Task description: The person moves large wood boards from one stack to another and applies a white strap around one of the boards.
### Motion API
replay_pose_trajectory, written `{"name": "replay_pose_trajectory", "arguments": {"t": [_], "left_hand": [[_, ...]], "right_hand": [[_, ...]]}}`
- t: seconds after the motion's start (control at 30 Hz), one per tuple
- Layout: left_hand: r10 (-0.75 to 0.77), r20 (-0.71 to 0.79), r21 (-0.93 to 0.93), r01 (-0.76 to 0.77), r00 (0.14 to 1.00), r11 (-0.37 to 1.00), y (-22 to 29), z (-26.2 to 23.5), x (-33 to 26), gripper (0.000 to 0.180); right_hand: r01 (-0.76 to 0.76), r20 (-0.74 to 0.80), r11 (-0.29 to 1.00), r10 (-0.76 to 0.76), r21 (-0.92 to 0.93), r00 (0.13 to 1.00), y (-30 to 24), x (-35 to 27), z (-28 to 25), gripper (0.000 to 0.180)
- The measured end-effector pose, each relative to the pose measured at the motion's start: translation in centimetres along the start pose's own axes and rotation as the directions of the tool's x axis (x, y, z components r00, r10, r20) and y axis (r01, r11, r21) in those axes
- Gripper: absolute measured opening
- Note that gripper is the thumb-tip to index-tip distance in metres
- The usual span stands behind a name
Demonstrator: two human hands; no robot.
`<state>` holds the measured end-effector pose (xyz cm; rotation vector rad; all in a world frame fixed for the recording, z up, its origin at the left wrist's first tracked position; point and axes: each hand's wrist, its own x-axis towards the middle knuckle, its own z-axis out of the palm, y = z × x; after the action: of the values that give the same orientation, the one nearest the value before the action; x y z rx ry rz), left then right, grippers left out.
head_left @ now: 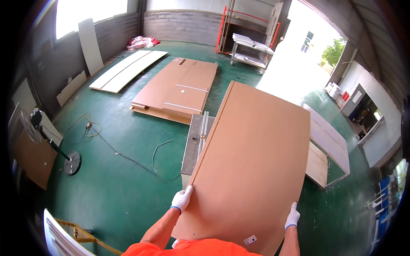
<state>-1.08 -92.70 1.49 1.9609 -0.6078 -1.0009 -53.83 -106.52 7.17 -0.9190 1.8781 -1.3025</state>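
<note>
A large brown board lies across the middle of the view, its near end close to my body. My left hand, in a white glove with a blue cuff, grips the board's left edge, thumb on top. On the opposite edge my right hand, gloved the same way, holds on with its fingers hidden beneath. A small white label is stuck near the board's close end. Under the board's left side shows a machine table with metal rails.
Stacked brown boards and white panels lie on the green floor ahead. A standing fan and loose cables are at left. Right of my board is a low table. A loaded cart stands by the bright doorway.
</note>
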Motion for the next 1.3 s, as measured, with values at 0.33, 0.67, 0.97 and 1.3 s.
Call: {"name": "replay_pose_trajectory", "arguments": {"t": [0.33, 0.67, 0.97, 1.3], "left_hand": [[-0.269, -0.162, 0.091, 0.286, 0.949, 0.954, -2.1, 8.8, -9.6, 0.084], [-0.307, -0.229, 0.178, 0.350, 0.924, 0.920, -5.3, 12.1, -12.3, 0.086], [-0.280, -0.233, 0.143, 0.318, 0.931, 0.937, -9.3, 13.0, -7.8, 0.086], [-0.255, -0.917, 0.029, 0.688, 0.306, 0.725, -10.8, 25.6, -26.7, 0.092]], "right_hand": [[-0.084, 0.211, 0.888, 0.199, -0.453, 0.957, 6.0, 12.9, -1.8, 0.068], [-0.049, 0.308, 0.823, 0.267, -0.566, 0.913, 10.1, 15.9, -1.0, 0.079], [0.084, 0.428, 0.744, 0.285, -0.663, 0.857, 13.1, 19.4, 3.1, 0.085], [0.265, 0.631, 0.736, 0.273, -0.623, 0.726, 14.4, 20.2, 4.4, 0.083]]}}
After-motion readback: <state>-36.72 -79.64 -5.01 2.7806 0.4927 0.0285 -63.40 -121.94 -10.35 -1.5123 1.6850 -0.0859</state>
